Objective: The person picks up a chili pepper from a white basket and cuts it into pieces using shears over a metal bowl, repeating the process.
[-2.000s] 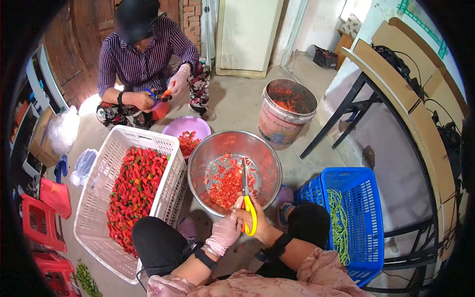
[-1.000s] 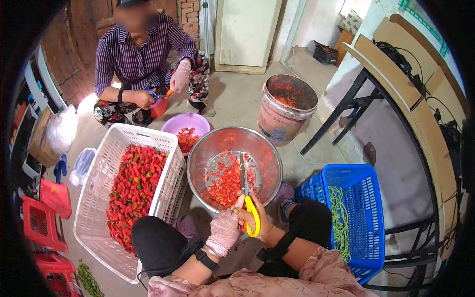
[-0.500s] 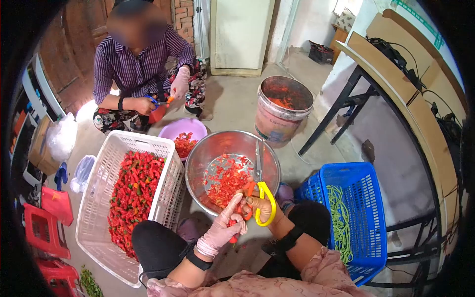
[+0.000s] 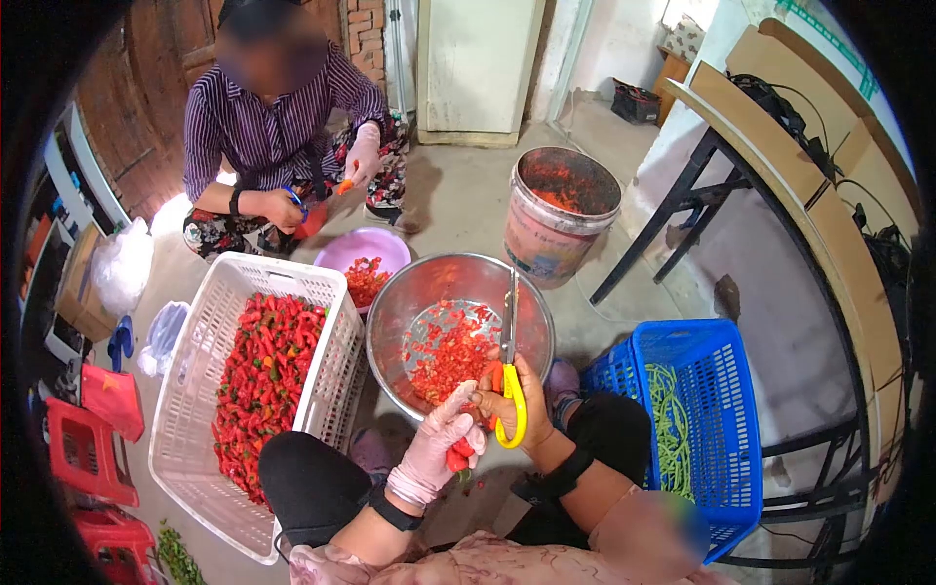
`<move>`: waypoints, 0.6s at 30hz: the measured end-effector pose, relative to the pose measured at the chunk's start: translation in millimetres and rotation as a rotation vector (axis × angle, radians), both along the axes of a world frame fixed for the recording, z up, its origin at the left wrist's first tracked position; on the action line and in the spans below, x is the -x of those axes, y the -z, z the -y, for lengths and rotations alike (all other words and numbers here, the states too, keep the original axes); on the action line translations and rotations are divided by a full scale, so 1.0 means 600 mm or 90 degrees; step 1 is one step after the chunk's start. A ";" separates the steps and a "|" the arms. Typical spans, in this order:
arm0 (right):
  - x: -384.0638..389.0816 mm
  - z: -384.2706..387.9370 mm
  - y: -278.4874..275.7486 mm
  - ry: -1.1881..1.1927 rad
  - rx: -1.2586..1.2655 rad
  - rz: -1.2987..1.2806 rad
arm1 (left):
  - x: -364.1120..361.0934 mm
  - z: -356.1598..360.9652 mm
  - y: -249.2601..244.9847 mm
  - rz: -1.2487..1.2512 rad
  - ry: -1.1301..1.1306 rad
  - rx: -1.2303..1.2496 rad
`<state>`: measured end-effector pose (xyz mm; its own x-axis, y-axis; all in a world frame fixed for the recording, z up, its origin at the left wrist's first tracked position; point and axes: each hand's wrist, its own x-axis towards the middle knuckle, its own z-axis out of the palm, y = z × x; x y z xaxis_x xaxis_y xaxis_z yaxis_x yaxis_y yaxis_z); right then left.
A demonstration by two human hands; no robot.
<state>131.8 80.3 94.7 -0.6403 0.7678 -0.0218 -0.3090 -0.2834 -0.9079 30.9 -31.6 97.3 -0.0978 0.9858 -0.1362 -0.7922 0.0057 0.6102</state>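
My gloved left hand (image 4: 439, 444) is closed around red chili peppers (image 4: 459, 456), which poke out below its fingers. Close beside it, my bare right hand (image 4: 522, 405) grips yellow-handled scissors (image 4: 513, 409), their blades pointing up and away from me. Something red shows between the two hands, partly hidden by the fingers. Both hands are over the near rim of a steel basin (image 4: 390, 366) that holds chopped red chili. To the left, a white plastic crate (image 4: 185, 429) holds many whole red chilies (image 4: 268, 390).
Opposite me a person (image 4: 283, 136) holds blue-handled scissors (image 4: 295, 203) and a pepper over a lilac bowl (image 4: 390, 249) of cut chili. A stained bucket (image 4: 556, 229) stands behind my basin. At right are a blue crate (image 4: 746, 439) of green beans and a table (image 4: 780, 205).
My hands have shifted slightly, and the scissors now stand more upright with their blades together. The other person's hands have moved apart, the scissors lower.
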 end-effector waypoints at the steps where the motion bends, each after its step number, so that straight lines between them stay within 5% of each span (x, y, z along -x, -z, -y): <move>1: -0.002 0.000 -0.001 -0.018 -0.011 -0.025 | 0.002 0.001 0.002 -0.001 -0.001 -0.001; 3: -0.001 0.000 -0.010 -0.038 -0.024 -0.049 | 0.007 0.003 0.008 0.131 0.052 -0.091; 10: -0.001 0.017 0.011 -0.086 0.144 -0.069 | -0.007 0.010 0.003 0.183 0.122 -0.084; 18: 0.004 0.044 0.008 -0.072 0.089 -0.045 | -0.012 0.018 -0.005 0.273 0.140 -0.064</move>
